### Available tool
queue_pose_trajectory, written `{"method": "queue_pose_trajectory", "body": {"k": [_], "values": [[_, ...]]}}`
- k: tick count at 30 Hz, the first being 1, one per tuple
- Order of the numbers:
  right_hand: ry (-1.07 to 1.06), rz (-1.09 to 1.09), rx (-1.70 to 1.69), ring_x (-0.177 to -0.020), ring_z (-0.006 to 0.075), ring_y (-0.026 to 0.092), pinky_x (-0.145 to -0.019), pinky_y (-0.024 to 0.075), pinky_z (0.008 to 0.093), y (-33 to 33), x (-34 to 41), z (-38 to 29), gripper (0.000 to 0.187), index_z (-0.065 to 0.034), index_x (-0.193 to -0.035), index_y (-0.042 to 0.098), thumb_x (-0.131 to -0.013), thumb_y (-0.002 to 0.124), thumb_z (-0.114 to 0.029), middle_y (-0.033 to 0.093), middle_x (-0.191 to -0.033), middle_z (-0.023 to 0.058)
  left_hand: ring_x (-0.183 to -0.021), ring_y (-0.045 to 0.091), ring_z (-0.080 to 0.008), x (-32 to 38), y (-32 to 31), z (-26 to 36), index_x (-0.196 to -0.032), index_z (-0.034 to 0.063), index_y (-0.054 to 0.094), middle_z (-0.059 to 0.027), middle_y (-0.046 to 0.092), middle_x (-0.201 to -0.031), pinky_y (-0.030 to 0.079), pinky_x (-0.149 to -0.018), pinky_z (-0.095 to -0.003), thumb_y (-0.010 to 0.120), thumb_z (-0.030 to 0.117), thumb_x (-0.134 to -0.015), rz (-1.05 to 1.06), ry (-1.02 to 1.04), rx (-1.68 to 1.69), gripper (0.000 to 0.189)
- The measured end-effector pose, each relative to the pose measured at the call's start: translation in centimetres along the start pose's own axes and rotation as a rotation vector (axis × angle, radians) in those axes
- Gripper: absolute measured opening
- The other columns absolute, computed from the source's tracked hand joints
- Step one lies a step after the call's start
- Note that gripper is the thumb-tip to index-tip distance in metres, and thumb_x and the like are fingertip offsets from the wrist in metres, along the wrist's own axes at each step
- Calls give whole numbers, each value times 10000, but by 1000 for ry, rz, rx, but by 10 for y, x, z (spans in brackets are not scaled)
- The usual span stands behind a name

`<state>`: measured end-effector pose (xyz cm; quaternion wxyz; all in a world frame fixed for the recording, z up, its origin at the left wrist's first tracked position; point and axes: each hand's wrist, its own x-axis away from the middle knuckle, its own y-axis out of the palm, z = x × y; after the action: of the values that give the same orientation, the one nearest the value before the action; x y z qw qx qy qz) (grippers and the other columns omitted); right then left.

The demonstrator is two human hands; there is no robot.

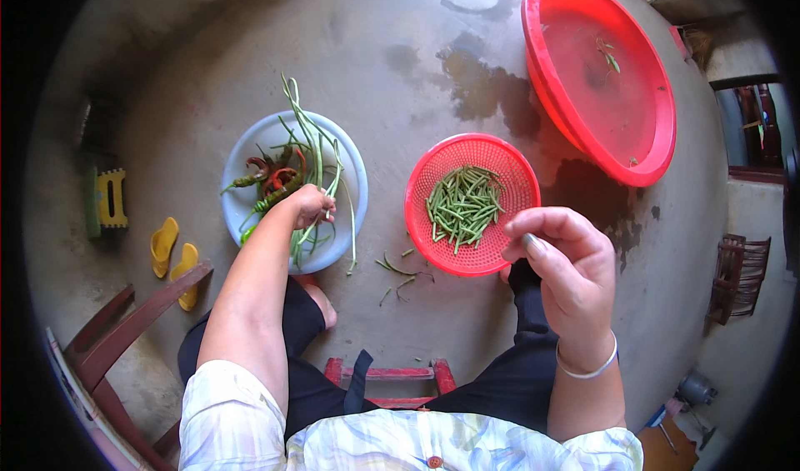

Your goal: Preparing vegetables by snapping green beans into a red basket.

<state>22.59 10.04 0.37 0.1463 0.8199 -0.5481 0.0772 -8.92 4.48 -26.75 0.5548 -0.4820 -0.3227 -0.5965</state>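
My left hand (312,207) reaches into a pale blue plastic basin (357,177), its fingers closed around long green beans (312,139). Some bean ends stick up past the far rim, and one hangs over the near right side. Beside the hand in that basin lie red and green chili peppers (278,180). Raised near the right edge of a red plastic colander (431,252) is my right hand (569,264), thumb and fingers curled together with nothing visible in them. A heap of short-cut green bean pieces (465,205) rests in the colander.
Bean scraps (400,273) lie on the concrete floor between the vessels. A large red tub (537,52) of water with floating leaves stands at far right. Yellow slippers (164,246) and a wooden chair (144,321) are at left. Wet patches mark the floor.
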Motion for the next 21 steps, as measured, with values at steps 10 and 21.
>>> {"method": "queue_pose_trajectory", "body": {"k": [10, 21], "values": [[-15, -206, -87, -682, 70, 546, -620, 461, 204, 20, 3, 5, 100, 31, -862, 585, -814, 537, -43, 592, -771, 31, -539, 431, -58, 171, -32, 36, -834, 66, 569, 16, 552, -724, 322, -409, -168, 578, 113, -813, -103, 301, 686, 52], [190, -465, -49, -578, 44, 487, -526, 409, 180, 54, 22, 33, 210, -3, -869, 603, -860, 549, -205, 566, -706, -2, -556, 470, -70, 272, 79, 59, -842, 39, 588, -2, 515, -631, 308, -433, -176, 616, 145, -798, -221, 588, 916, 118]]}}
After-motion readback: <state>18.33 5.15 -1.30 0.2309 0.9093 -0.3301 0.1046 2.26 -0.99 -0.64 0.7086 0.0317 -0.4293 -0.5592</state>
